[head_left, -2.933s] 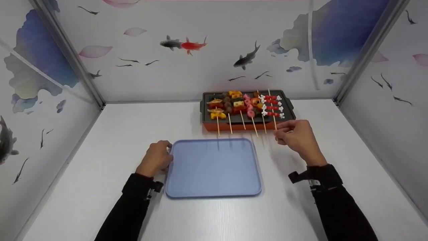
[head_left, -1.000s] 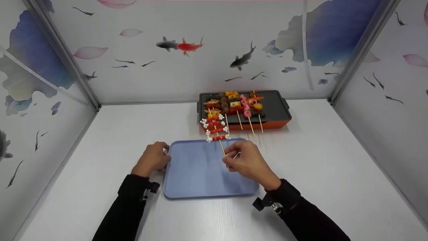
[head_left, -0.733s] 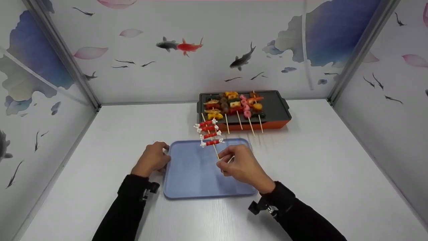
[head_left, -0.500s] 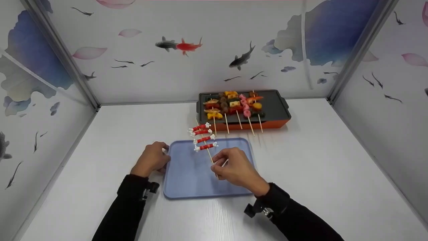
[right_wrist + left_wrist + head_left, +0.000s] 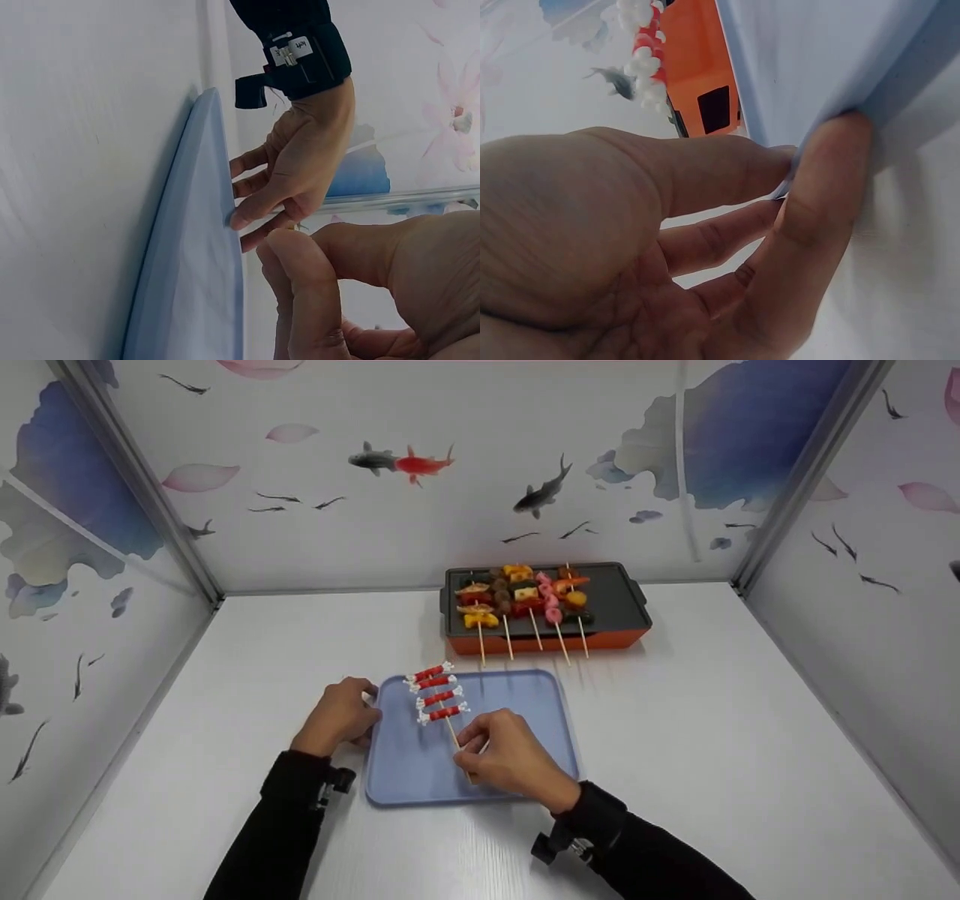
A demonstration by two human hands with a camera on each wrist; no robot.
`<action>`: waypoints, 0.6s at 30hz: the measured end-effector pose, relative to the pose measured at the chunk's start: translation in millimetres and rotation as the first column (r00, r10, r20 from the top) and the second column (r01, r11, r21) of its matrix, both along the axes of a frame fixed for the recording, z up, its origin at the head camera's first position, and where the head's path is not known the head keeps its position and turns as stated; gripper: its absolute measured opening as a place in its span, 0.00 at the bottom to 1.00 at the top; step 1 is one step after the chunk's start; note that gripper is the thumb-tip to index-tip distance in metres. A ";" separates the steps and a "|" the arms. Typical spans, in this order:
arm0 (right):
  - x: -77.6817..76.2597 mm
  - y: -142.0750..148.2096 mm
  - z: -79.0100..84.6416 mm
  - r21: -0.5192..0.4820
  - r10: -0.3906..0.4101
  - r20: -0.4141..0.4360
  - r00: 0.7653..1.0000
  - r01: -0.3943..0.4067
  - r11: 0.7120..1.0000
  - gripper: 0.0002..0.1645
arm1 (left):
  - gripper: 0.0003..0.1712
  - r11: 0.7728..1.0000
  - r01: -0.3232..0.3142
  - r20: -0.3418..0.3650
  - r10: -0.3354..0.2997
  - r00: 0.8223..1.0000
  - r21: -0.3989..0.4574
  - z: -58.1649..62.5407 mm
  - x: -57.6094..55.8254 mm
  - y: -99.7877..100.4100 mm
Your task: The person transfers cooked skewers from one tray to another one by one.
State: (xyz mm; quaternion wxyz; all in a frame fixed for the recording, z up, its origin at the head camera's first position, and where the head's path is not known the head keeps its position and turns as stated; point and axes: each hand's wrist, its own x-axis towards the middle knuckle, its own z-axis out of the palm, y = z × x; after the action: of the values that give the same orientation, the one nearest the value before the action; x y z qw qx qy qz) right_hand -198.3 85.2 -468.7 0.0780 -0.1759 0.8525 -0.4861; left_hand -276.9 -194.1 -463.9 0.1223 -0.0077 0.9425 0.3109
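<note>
Between thumb and fingers my right hand pinches the bare stick of a toy skewer threaded with several red pieces with white, bone-like ends. The skewer slants up and left over the left half of a blue rectangular tray. At the tray's left edge my left hand grips the rim. In the left wrist view the thumb and fingers meet at that rim. The right wrist view shows the right fingertips pinched together beside the tray, with most of the skewer hidden there.
Behind the tray stands an orange grill with a black top plate. Several other toy skewers lie on its left and middle, their sticks jutting over the front edge. White panels with painted fish enclose the white table.
My right hand has lifted the red-and-white skewer from the grill's right side and carried it left and toward me, down over the tray. The left hand has stayed at the tray's rim.
</note>
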 end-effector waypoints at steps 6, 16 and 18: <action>1.9 -7.5 -5.6 -0.033 0.012 0.065 0.998 -0.009 0.999 0.11 | 0.31 1.000 0.003 0.009 -0.004 1.000 0.021 0.2 -0.6 -0.9; 2.8 -21.2 -9.2 -0.043 0.020 0.125 0.992 -0.014 0.999 0.08 | 0.30 0.997 0.023 -0.029 -0.021 0.999 0.071 -2.1 1.9 -4.9; 2.4 -23.6 -9.7 -0.050 0.022 0.132 0.991 -0.015 0.999 0.08 | 0.29 0.997 0.028 -0.035 -0.026 0.999 0.074 -2.4 1.8 -4.8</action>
State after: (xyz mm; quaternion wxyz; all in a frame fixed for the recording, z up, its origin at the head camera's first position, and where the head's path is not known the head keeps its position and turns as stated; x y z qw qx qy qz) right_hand -195.8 61.6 -478.3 0.1347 -0.1529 0.8315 -0.5168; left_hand -275.1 -198.9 -466.3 0.1106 0.0150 0.9323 0.3440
